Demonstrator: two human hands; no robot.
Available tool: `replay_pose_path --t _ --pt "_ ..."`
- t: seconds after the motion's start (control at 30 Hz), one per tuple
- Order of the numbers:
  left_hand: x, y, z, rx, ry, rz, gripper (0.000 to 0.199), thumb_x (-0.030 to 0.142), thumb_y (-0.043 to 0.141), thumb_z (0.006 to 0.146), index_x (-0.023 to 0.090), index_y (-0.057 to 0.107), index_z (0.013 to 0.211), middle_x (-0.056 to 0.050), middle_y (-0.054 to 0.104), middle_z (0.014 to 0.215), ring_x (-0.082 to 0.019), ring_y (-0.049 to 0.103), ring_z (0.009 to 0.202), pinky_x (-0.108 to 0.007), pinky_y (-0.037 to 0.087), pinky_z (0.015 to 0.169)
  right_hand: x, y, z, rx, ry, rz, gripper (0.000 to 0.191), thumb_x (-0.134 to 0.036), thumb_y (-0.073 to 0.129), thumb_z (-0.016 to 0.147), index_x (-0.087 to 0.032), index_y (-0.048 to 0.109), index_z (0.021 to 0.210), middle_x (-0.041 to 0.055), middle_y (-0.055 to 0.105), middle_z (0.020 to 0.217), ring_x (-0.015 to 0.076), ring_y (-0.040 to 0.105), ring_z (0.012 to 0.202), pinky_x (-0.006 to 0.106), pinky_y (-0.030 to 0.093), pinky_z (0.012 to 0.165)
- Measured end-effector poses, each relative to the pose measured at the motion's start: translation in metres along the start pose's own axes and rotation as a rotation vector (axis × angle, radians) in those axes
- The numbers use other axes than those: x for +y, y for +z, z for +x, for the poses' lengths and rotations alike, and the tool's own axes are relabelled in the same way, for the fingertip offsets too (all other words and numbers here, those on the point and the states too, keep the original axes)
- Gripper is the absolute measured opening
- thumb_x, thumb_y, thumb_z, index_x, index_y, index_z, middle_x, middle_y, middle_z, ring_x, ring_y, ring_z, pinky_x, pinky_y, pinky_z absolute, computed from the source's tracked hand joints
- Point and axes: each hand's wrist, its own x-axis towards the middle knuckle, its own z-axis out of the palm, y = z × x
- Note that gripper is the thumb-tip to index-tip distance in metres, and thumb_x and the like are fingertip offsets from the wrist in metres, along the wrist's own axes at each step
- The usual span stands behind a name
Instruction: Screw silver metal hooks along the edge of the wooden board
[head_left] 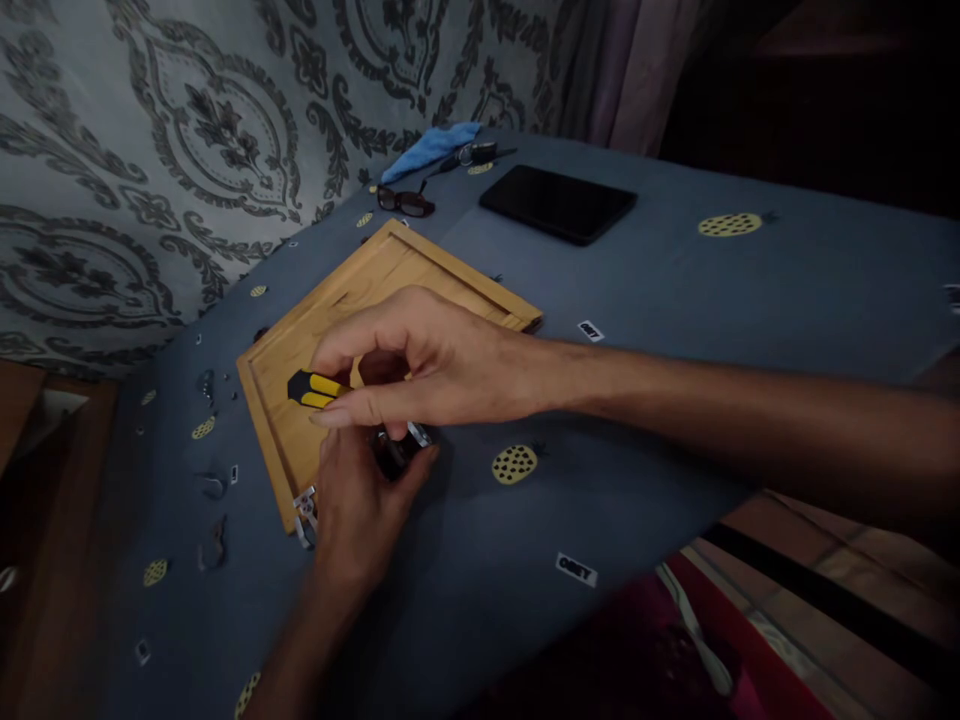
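My right hand (pixel 431 365) grips a screwdriver (pixel 319 388) by its black and yellow handle; its shaft is hidden by my fingers. Just below, my left hand (pixel 360 490) curls around a metal hinge (pixel 418 434) at the near edge of a wooden panel (pixel 307 340). Fingers and shadow cover most of that hinge, so its seating cannot be made out. A second metal hinge (pixel 305 508) sits at the panel's near left corner, beside my left hand. The panel has a raised frame and lies flat on the table.
Small metal parts, one a dark bracket-like piece (pixel 217 540), lie left of the panel on the blue tablecloth (pixel 652 400). Beyond it are eyeglasses (pixel 405 201), a blue cloth (pixel 427 150) and a black tablet (pixel 559 203). A patterned curtain (pixel 217 130) hangs along the far left.
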Motion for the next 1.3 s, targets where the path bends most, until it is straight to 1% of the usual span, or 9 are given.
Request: replay_pose_path --t 0.1,0.2,0.4,0.5,0.67,0.83,0.97,1.1,1.3 --pt "0.000 0.000 0.001 -0.009 -0.019 -0.014 0.037 0.043 0.075 0.077 0.023 0.057 0.102 -0.009 0.072 0.103 -0.035 0.068 0.101 -0.056 0.052 0.089 0.005 0.002 0.003 0.078 -0.054 -0.049 0.028 -0.014 0.067 0.091 -0.016 0.045 0.073 -0.0103 0.044 0.067 -0.0002 0.046 0.054 0.010 0.040 0.046" --pt "0.001 0.000 0.001 -0.026 0.002 -0.070 0.036 0.039 0.074 0.078 0.024 0.054 0.104 -0.007 0.072 0.104 -0.032 0.069 0.100 -0.052 0.053 0.087 0.008 0.002 0.004 0.119 -0.074 -0.161 0.032 -0.020 0.062 0.095 -0.019 0.037 0.076 -0.0098 0.041 0.068 0.0020 0.045 0.059 0.012 0.039 0.050" --pt "0.001 0.001 0.001 -0.023 0.047 -0.104 0.040 0.037 0.075 0.079 0.024 0.052 0.109 -0.005 0.072 0.105 -0.029 0.070 0.100 -0.048 0.054 0.087 0.009 0.003 0.002 0.214 -0.167 -0.280 0.031 -0.023 0.059 0.096 -0.021 0.035 0.077 -0.0085 0.035 0.070 0.0044 0.041 0.064 0.015 0.039 0.055" --pt "0.001 0.001 0.001 -0.011 0.031 -0.087 0.039 0.038 0.075 0.078 0.024 0.052 0.107 -0.004 0.072 0.104 -0.029 0.070 0.099 -0.048 0.054 0.087 0.009 0.003 0.003 0.218 -0.169 -0.306 0.035 -0.023 0.061 0.095 -0.021 0.032 0.075 -0.0078 0.036 0.070 0.0048 0.041 0.065 0.015 0.039 0.056" --pt "0.004 -0.001 0.001 -0.050 0.013 -0.106 0.037 0.038 0.073 0.079 0.024 0.052 0.106 -0.006 0.072 0.107 -0.030 0.069 0.100 -0.048 0.053 0.087 0.008 0.003 0.006 0.193 -0.147 -0.346 0.035 -0.020 0.060 0.095 -0.021 0.032 0.073 -0.0070 0.040 0.072 0.0061 0.045 0.071 0.016 0.041 0.060" --pt "0.003 -0.001 0.002 -0.030 0.006 -0.098 0.036 0.037 0.074 0.078 0.024 0.053 0.104 -0.006 0.072 0.104 -0.031 0.068 0.100 -0.049 0.052 0.087 0.010 0.004 0.005 0.213 -0.182 -0.326 0.037 -0.020 0.064 0.093 -0.020 0.034 0.073 -0.0070 0.039 0.072 0.0057 0.044 0.071 0.016 0.040 0.059" --pt "0.002 0.000 0.002 -0.026 0.014 -0.086 0.035 0.036 0.074 0.078 0.023 0.054 0.103 -0.006 0.071 0.103 -0.031 0.068 0.096 -0.048 0.052 0.084 0.012 0.004 0.005 0.165 -0.169 -0.347 0.033 -0.023 0.058 0.097 -0.021 0.033 0.076 -0.0069 0.041 0.073 0.0055 0.046 0.070 0.016 0.041 0.059" --pt "0.003 0.000 0.001 -0.030 0.003 -0.090 0.034 0.036 0.074 0.078 0.024 0.054 0.103 -0.007 0.072 0.104 -0.032 0.067 0.100 -0.050 0.051 0.086 0.011 0.004 0.004 0.125 -0.125 -0.348 0.029 -0.026 0.055 0.099 -0.021 0.035 0.079 -0.0066 0.046 0.074 0.0053 0.049 0.069 0.016 0.043 0.058" --pt "0.002 0.000 0.001 -0.044 0.007 -0.118 0.037 0.039 0.073 0.078 0.024 0.052 0.106 -0.006 0.071 0.109 -0.032 0.067 0.101 -0.051 0.051 0.088 0.012 0.003 0.004 0.184 -0.166 -0.352 0.030 -0.025 0.057 0.097 -0.020 0.035 0.078 -0.0067 0.042 0.074 0.0050 0.048 0.071 0.015 0.045 0.061"
